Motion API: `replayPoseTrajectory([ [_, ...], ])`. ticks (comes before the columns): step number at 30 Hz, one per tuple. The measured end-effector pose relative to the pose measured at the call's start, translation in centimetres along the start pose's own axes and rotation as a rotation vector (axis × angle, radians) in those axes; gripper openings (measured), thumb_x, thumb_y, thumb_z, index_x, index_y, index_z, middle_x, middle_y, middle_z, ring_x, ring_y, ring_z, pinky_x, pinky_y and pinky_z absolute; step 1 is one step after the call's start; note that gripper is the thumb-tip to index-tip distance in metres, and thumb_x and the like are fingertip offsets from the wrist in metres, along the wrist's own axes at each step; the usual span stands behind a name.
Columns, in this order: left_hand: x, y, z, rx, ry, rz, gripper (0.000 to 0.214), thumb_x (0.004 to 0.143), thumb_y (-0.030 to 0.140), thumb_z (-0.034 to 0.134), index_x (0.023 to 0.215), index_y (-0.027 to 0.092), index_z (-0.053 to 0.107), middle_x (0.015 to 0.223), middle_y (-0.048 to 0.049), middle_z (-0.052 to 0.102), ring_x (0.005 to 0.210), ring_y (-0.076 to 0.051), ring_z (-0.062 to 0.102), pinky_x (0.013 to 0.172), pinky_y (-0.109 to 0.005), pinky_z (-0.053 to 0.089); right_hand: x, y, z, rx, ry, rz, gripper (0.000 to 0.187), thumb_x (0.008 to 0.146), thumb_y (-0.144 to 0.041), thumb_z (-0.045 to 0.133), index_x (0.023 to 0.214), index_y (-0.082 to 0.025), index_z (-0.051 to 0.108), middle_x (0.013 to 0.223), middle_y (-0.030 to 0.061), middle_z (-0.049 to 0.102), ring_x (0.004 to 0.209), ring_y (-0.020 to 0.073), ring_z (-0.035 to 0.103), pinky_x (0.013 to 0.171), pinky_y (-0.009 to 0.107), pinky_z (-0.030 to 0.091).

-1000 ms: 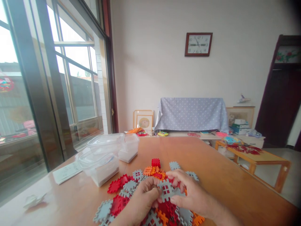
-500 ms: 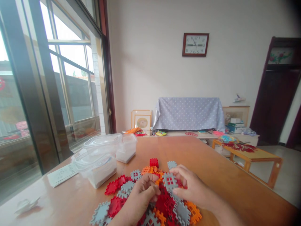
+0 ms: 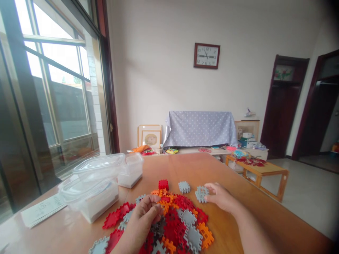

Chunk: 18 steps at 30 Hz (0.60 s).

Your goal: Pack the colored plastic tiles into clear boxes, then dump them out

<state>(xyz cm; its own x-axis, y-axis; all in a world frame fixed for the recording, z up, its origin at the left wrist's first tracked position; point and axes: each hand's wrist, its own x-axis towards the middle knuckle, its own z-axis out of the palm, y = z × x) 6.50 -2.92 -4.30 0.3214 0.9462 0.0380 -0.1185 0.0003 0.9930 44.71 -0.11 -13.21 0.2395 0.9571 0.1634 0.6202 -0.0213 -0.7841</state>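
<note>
My right hand [image 3: 221, 198] pinches the edge of a grey grid-patterned interlocking tile [image 3: 201, 194] between thumb and fingers, over the table to the right of the pile. Over the pile's left side, my left hand [image 3: 145, 215] has its fingers curled and thumb pressed inward; whatever lies in them, if anything, is hidden. Beneath and beside it spreads a loose heap of toothed plastic tiles: red tiles [image 3: 116, 219], orange tiles [image 3: 205, 234] and grey tiles [image 3: 192, 238]. Behind the heap sit a red stack [image 3: 163, 184] and a grey stack [image 3: 184, 187].
Clear plastic containers [image 3: 92, 201] stand on the table's left side, near some white papers [image 3: 42, 210]. The wooden table [image 3: 267, 225] reaches away to the right. Farther back are a low wooden stool-like table [image 3: 270, 170] and a cloth-covered object [image 3: 201, 128].
My right hand has moved the grey grid tile away from the pile to the right, uncovering the grey stack. My left hand stays over the pile. The camera view has turned right.
</note>
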Motion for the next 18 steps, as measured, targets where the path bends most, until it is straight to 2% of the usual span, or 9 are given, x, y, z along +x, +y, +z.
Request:
replayPoseTrajectory([
  [5,0.0,-0.1,0.1,-0.009,0.003,0.000,0.032,0.082,0.041,0.073,0.103,0.020,0.060,0.078,0.0023,0.063,0.069,-0.012,0.053,0.065,-0.023,0.041,0.4,0.9,0.5,-0.005,-0.022,0.017,0.062,0.066,-0.036,0.079,0.125,-0.021,0.067,0.127,0.0106,0.066,0.118,0.0270,0.063,0.105,0.039,0.045],
  [11,0.5,-0.7,-0.3,0.017,-0.009,-0.005,0.039,0.081,0.047,0.073,0.104,0.019,0.060,0.078,0.0025,0.062,0.068,-0.012,0.053,0.066,-0.024,0.042,0.1,0.9,0.8,0.014,-0.056,0.029,0.063,0.065,-0.036,0.079,0.126,-0.022,0.069,0.129,0.0103,0.066,0.115,0.0269,0.065,0.102,0.038,0.048],
  [18,0.4,-0.4,-0.3,0.012,0.010,0.015,0.037,0.080,0.046,0.073,0.103,0.019,0.061,0.079,0.0015,0.064,0.069,-0.013,0.055,0.066,-0.023,0.044,-0.5,-0.2,0.4,0.026,0.016,0.030,0.069,0.068,-0.040,0.078,0.132,-0.022,0.064,0.132,0.0130,0.064,0.117,0.0298,0.063,0.097,0.042,0.051],
])
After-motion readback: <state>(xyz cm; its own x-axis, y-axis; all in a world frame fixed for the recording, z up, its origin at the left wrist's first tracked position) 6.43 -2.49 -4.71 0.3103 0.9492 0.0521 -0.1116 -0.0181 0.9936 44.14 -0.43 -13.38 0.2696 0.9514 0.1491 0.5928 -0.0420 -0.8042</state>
